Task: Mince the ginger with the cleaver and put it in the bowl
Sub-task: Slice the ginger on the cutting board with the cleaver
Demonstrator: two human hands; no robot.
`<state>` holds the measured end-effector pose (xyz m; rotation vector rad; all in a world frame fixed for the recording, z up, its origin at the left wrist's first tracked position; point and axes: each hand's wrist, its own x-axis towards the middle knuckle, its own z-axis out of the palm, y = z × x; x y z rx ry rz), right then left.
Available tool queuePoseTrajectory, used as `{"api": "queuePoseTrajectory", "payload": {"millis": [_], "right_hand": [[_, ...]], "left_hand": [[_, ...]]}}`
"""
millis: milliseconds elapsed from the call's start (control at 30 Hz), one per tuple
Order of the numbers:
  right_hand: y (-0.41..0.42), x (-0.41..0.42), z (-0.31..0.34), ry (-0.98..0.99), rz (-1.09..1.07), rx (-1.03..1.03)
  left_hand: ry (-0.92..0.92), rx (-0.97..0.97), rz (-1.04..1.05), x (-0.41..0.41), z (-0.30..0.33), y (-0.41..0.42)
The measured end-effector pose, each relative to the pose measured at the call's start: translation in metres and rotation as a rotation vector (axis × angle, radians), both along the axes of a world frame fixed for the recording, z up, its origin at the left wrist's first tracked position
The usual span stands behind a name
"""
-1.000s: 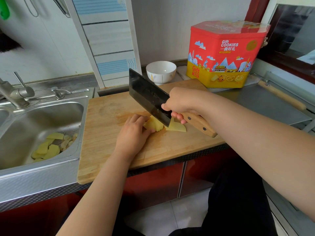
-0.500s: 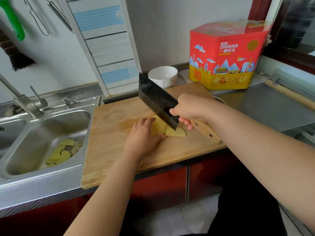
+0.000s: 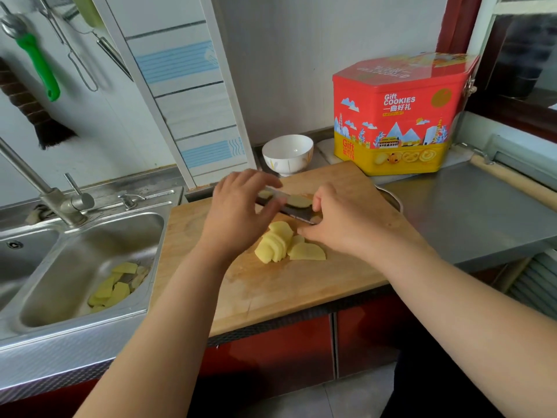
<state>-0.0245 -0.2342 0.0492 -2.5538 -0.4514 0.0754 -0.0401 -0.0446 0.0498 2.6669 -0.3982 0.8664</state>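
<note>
A fan of pale yellow ginger slices [image 3: 280, 242] lies mid-way along the wooden cutting board [image 3: 271, 294]. My right hand [image 3: 346, 221] grips the cleaver [image 3: 297, 212] by its handle, which the hand hides. The dark blade is turned nearly flat above the board, just behind the slices. Two ginger slices [image 3: 298, 201] stick to the blade's upper face. My left hand [image 3: 241, 212] hovers over the blade's far end with fingers spread and loose, the thumb beside the stuck slices. The white bowl [image 3: 287, 153] stands empty behind the board.
A steel sink [image 3: 75, 267] at the left holds ginger peelings [image 3: 114, 285], with a faucet [image 3: 45, 191] behind it. A red and yellow cookie tin [image 3: 398, 116] stands at the back right. The steel counter [image 3: 467, 212] with a rolling pin [image 3: 512, 185] extends right.
The cleaver has lifted off the ginger and turned from upright to nearly flat, with slices stuck on it. My left hand left the ginger and moved up to the blade.
</note>
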Motion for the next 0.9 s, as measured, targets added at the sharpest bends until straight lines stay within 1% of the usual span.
{"api": "queuePoseTrajectory", "payload": {"millis": [33,100,167,233,333,400,500,600,700,800,867,900], "right_hand": [[-0.001,-0.001,-0.006,-0.004,0.003,-0.009],[-0.002,-0.004,-0.014,-0.022,0.009,-0.026],[-0.004,-0.007,-0.018,-0.038,0.015,-0.025],[-0.006,-0.01,-0.019,-0.056,0.012,-0.036],[-0.008,-0.012,-0.021,-0.091,0.011,-0.071],[-0.009,-0.014,-0.022,-0.121,0.022,-0.093],[-0.011,-0.016,-0.027,-0.11,0.015,-0.09],[-0.014,-0.019,-0.033,-0.131,0.011,-0.11],[-0.015,-0.021,-0.036,-0.144,0.025,-0.122],[-0.014,-0.024,-0.038,-0.112,0.047,-0.099],[-0.014,-0.026,-0.039,-0.099,0.057,-0.072],[-0.014,-0.027,-0.039,-0.1,0.058,-0.068]], "left_hand": [[0.115,0.04,-0.035,0.002,0.0,-0.001],[0.317,0.047,-0.084,0.003,-0.001,-0.004],[0.406,0.11,-0.063,0.003,-0.001,-0.008],[0.424,0.177,-0.023,0.004,0.0,-0.009],[0.47,0.133,0.064,0.006,0.001,-0.009],[0.503,0.138,0.14,0.01,-0.001,-0.01],[0.511,0.138,0.242,0.018,-0.005,-0.009],[0.536,0.104,0.277,0.026,-0.013,-0.009],[0.512,0.039,0.269,0.036,-0.019,-0.017],[0.479,-0.002,0.219,0.044,-0.021,-0.028],[0.484,-0.067,0.127,0.043,-0.02,-0.03],[0.517,-0.087,0.059,0.04,-0.019,-0.028]]}}
